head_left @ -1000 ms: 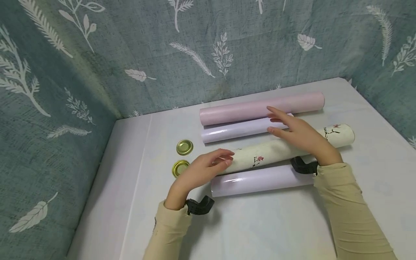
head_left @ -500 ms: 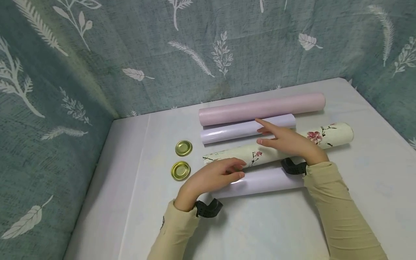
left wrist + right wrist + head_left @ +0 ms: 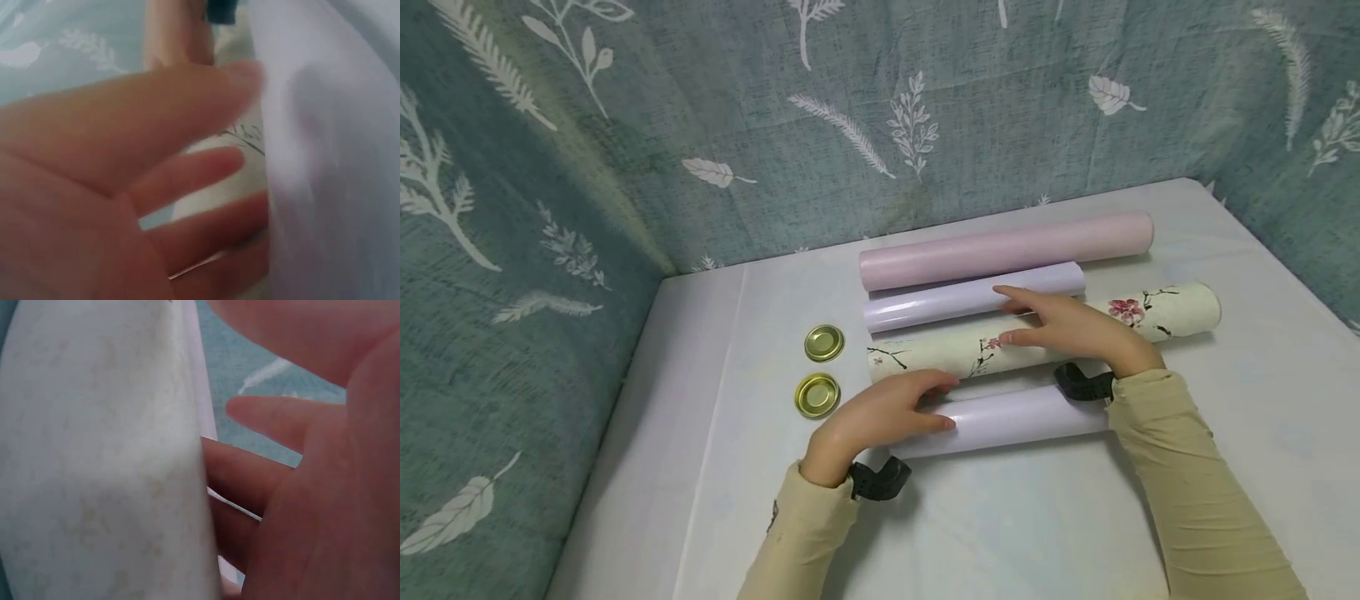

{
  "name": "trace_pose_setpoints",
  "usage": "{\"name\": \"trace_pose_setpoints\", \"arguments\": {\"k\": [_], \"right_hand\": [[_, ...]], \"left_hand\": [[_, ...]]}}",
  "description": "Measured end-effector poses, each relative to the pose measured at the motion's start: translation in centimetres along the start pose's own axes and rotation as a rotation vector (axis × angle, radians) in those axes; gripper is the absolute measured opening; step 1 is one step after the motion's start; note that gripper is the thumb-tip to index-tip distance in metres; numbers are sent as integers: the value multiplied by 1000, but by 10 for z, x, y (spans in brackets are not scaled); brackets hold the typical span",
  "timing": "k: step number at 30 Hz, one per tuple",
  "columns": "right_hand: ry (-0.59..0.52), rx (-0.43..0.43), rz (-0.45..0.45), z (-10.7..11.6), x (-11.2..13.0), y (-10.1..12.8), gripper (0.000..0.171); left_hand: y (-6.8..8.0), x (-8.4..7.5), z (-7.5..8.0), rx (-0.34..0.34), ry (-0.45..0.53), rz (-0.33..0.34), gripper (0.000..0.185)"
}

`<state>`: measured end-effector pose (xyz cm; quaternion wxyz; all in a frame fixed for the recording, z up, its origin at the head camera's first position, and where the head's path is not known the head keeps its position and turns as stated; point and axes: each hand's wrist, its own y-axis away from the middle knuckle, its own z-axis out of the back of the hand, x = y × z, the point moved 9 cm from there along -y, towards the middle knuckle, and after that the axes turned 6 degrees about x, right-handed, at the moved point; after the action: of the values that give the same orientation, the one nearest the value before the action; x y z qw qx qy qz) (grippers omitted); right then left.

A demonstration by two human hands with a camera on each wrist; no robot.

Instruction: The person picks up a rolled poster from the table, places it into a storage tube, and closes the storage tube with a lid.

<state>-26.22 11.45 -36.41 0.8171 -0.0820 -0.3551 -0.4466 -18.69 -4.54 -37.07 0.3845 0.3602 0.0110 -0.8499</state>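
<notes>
White surface (image 3: 1015,533) boxed in by a teal leaf-print curtain (image 3: 625,150) at back and left. Four rolls lie side by side across it, long axes left to right. Farthest back is the pink roll (image 3: 1000,248), longest of them. Just in front, touching it, is a lilac roll (image 3: 925,305). Next is the floral roll (image 3: 1165,312), cream with pink blossoms and dark twigs, lying close against the lilac roll. Nearest me is a second lilac roll (image 3: 1022,417), a narrow gap between it and the floral one.

My arms come in from the bottom edge, beige sleeves, a black strap at each wrist. My right hand (image 3: 1067,329) lies palm down over the middle of the floral roll, fingers straight and spread, tips reaching past its far side toward the first lilac roll. Not gripping, just flat on top. My left hand (image 3: 880,412) sits at the left end of the near lilac roll, fingers extended and loose, fingertips (image 3: 942,423) on the roll, thumb up by the gap. Not clamped either.

Two gold lids (image 3: 824,342) sit left of the rolls, one behind the other, apart from both hands.
</notes>
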Motion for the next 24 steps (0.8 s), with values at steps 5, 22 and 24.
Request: {"name": "trace_pose_setpoints", "arguments": {"k": [5, 22, 24], "right_hand": [[86, -13, 5, -3, -2, -3, 73], [250, -7, -67, 0, -6, -4, 80], [261, -10, -91, 1, -8, -2, 80]], "left_hand": [[2, 7, -3, 4, -115, 38, 50], [9, 27, -2, 46, -109, 199, 48], [8, 28, 0, 36, -101, 183, 46]]}}
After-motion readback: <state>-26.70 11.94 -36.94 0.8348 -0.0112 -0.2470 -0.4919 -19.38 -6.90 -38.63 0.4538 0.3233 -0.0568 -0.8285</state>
